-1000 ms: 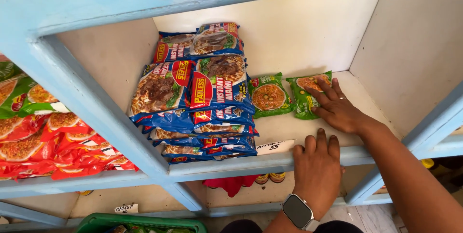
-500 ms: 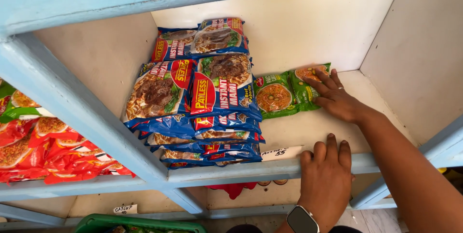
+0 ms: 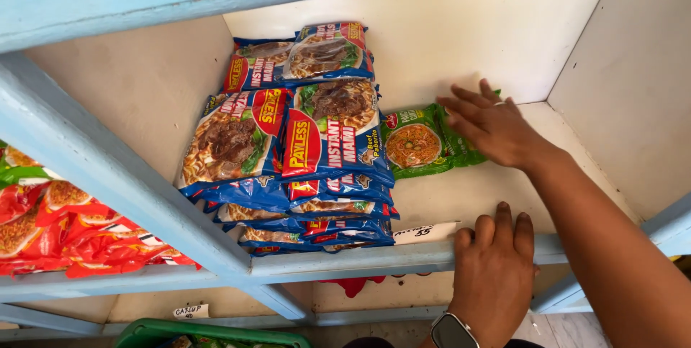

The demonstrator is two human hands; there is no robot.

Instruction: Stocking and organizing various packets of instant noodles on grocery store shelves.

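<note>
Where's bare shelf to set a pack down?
Free: the strip right of the green packs, between the right hand and the side wall, plus the front patch between green packs and left hand. Crowded: left half, stacked blue packs from front edge to back wall.

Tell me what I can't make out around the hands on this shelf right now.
- Head view: the right hand covers the green noodle packets; their count is hidden.
- The lower blue packets are buried under the stack.
- The green crate is cut by the bottom edge.
- The left hand hides part of the shelf rail.
</note>
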